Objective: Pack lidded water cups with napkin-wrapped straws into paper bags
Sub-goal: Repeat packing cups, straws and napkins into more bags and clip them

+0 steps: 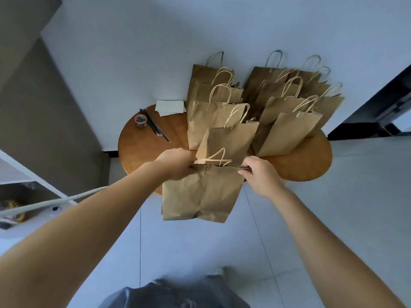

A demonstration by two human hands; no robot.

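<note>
Both hands grip the top edge of a brown paper bag point(201, 192) at the round wooden table's point(142, 150) near edge: left hand point(176, 164) on its left corner, right hand point(260, 174) on its right. More handled bags point(289, 121) stand behind it.

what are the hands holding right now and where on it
Both hands hold the nearest paper bag by its folded top edge: the left hand pinches the left end, the right hand the right end.

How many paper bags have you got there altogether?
About 10, though overlap may hide some: one bag gripped by both hands at the table's near edge, four stacked left, roughly five clustered right.
</note>
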